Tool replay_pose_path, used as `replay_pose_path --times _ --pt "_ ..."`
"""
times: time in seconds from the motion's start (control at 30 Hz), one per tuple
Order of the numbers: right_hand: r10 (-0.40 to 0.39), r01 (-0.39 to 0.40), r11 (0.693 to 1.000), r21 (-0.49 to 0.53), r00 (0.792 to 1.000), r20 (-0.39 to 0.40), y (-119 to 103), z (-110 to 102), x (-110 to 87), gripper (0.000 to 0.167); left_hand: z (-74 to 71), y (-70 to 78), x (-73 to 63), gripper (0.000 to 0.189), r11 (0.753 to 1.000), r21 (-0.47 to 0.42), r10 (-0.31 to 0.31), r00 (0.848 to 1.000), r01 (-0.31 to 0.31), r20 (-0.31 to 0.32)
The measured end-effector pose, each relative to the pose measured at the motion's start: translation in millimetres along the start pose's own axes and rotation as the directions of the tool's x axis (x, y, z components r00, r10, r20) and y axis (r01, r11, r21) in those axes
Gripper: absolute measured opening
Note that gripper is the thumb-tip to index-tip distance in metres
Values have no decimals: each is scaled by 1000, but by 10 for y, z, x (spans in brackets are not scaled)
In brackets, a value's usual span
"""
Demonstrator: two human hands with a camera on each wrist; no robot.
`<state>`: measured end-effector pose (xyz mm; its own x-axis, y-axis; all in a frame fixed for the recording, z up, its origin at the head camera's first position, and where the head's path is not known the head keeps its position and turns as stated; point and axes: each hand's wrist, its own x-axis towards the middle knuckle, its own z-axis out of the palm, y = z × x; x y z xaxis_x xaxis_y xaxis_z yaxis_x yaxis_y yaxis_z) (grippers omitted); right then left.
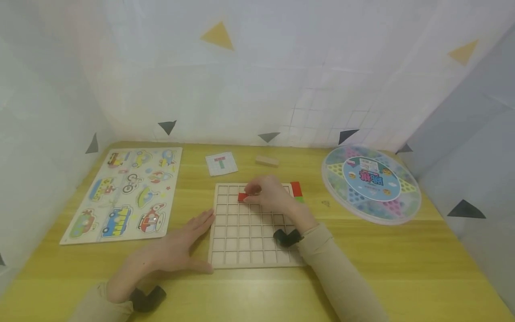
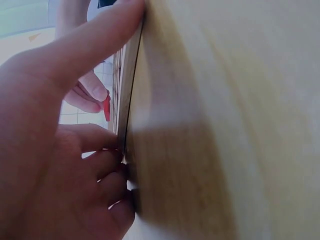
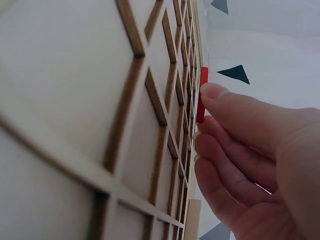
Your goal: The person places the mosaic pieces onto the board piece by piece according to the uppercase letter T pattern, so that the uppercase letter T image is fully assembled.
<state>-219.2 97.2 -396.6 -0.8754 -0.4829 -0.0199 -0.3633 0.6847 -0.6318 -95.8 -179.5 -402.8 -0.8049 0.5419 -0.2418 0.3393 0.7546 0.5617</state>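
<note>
A wooden grid board [image 1: 231, 232] lies in the middle of the table. My right hand [image 1: 267, 194] is over its far part, pinching a small red tile [image 3: 202, 95] between thumb and fingers close above the cells. The same red tile [image 2: 107, 107] shows edge-on beyond the board in the left wrist view. My left hand [image 1: 177, 248] rests at the board's left edge, thumb and fingers spread, fingertips right at the side. Beside the board's far right corner lie a red piece [image 1: 296, 188] and a green piece [image 1: 298, 199], partly hidden by the board or hand.
Behind the board are a paper card [image 1: 228, 169] with a red and green T pattern and a small wooden block [image 1: 267, 161]. A vehicle picture puzzle [image 1: 120, 194] lies left; a round star-patterned game board [image 1: 372, 183] lies right. Walls [image 1: 257, 89] enclose the table's back and sides.
</note>
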Motion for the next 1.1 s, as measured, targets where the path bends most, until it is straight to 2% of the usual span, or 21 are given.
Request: replay_pose_path --times 0.33,0.5,0.6,1.1 --pt "-14 14 999 -52 1000 2 30 27 15 27 -5 2 -3 118 1000 -4 11 1000 -11 -4" --pt "-8 8 999 -54 1000 2 12 21 -2 28 -7 4 -15 117 999 -5 31 999 -31 -12" --pt "-7 7 998 -55 1000 4 3 18 -7 29 -10 8 -19 118 1000 -3 23 1000 -23 -9" --pt "-67 67 994 -87 998 -2 33 26 -2 31 -8 5 -11 118 999 -6 34 999 -34 -13"
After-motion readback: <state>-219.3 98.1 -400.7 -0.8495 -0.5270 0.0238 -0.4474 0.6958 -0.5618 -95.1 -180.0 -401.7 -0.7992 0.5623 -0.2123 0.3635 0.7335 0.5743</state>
